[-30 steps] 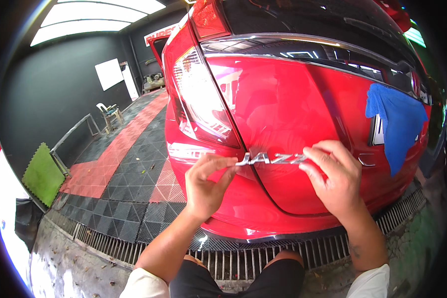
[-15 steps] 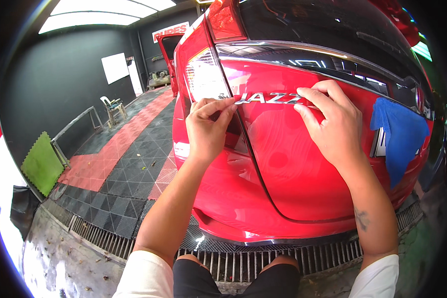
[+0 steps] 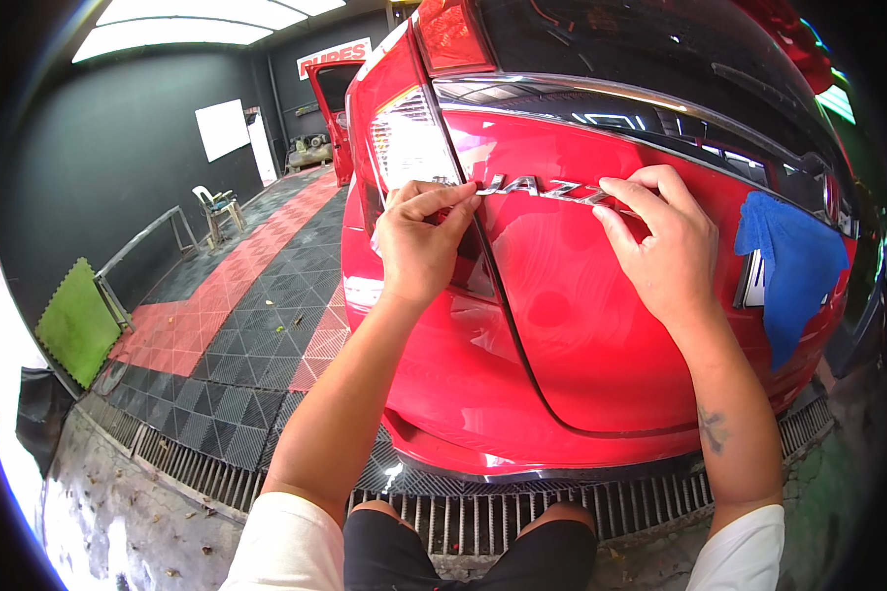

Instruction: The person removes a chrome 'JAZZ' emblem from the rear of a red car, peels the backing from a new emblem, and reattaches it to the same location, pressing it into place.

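A chrome lettered car emblem [image 3: 542,187] spans the gap between my hands, in front of a red car's tailgate [image 3: 601,325]. My left hand [image 3: 419,241] pinches its left end between thumb and fingertips, near the seam beside the tail light [image 3: 406,143]. At the other end, the thumb and forefinger of my right hand [image 3: 668,241] close on the last letter. Whether the emblem's back touches the red paint, I cannot tell.
A blue cloth [image 3: 796,271] hangs over the number plate area on the right. Below the bumper runs a metal floor grate [image 3: 473,522]. On the left stand a chair [image 3: 217,212], a metal frame [image 3: 153,241] and a green mat [image 3: 69,325].
Both hands have shifted slightly to the right along the tailgate with the emblem between them. My left fingertips are a little higher, and both grips stay closed.
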Available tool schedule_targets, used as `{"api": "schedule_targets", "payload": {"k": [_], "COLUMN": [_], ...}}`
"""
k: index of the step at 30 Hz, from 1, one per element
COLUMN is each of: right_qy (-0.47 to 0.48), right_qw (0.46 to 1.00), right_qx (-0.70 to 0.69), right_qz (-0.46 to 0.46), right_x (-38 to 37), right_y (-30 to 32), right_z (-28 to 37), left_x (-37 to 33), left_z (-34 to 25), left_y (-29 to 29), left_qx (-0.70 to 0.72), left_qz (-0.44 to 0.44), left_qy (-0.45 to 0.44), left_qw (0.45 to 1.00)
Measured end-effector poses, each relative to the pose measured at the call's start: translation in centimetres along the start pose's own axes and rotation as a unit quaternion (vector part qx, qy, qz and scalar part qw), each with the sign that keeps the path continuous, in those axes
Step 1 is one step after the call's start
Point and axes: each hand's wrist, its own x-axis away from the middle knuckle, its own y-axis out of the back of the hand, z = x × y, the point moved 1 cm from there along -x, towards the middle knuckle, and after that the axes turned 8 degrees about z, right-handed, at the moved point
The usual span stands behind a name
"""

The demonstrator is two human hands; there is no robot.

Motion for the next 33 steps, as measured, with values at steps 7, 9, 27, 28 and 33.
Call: {"api": "schedule_targets", "payload": {"k": [7,9,27,28,33], "right_qy": [0.02,0.023,-0.007,-0.002,0.016], "right_qw": [1.0,1.0,0.999,0.999,0.999], "right_qx": [0.005,0.003,0.027,0.03,0.034], "right_qz": [-0.021,-0.02,0.025,0.019,0.015], "right_x": [-0.8,-0.8,0.2,0.1,-0.2], "right_y": [0.4,0.4,-0.3,-0.3,-0.1], "right_z": [-0.2,-0.2,-1.0,-1.1,-1.1], "left_x": [-0.2,-0.2,-0.5,-0.6,-0.8], "left_z": [-0.3,-0.2,-0.5,-0.7,-1.2], "left_y": [-0.1,0.1,0.1,0.2,0.5], "left_qx": [-0.045,-0.049,-0.054,-0.05,-0.027], "left_qz": [-0.004,-0.001,0.008,0.013,0.032], "left_qy": [-0.039,-0.041,-0.032,-0.028,0.0], "left_qw": [0.998,0.998,0.998,0.998,0.999]}}
